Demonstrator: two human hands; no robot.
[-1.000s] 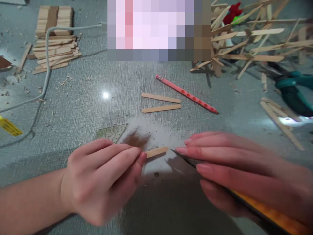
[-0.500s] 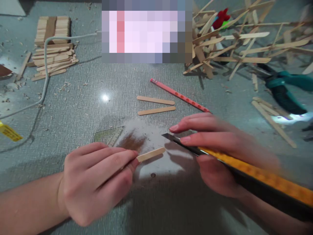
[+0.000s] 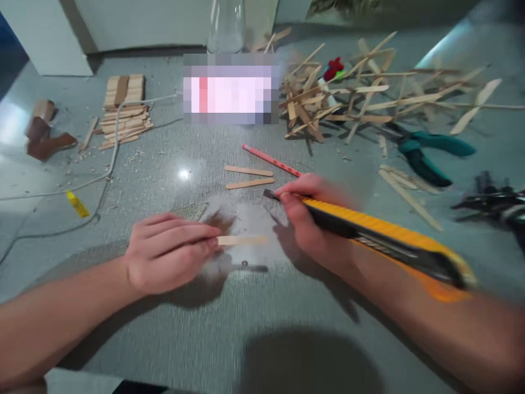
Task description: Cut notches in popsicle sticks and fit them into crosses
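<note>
"Where's that pale, flat wooden craft stick (image 3: 244,240) from where you're standing?"

"Over the middle of the grey textured worktop (image 3: 184,339), held just off it; you can see its shadow on the near side. The left hand (image 3: 172,254) has one end pinched in its fingertips."

"And which way does it run?"

"Left to right, roughly along the near edge. It reaches out from the left fingertips, loose end towards the right. So the left hand is on it, and the right hand (image 3: 305,219) sits past the loose end, a bit nearer the far edge, not touching it."

"Is the right one holding anything?"

"Yes, its fingers are wrapped round the front of a yellow-and-black utility knife (image 3: 369,232). The handle slants back towards the near right corner, and the dark tip is on the far side of the stick's loose end, apart from it. It's blurred, mind, so I can't swear to how much blade is out."

"What's around them?"

"Two flat wooden sticks (image 3: 249,179) lie beyond, their right ends close together, then a red pencil (image 3: 270,160), partly behind the right hand. Pliers with teal handles (image 3: 426,153) are over towards the right edge, beside a few loose wooden pieces (image 3: 410,197)."
</note>
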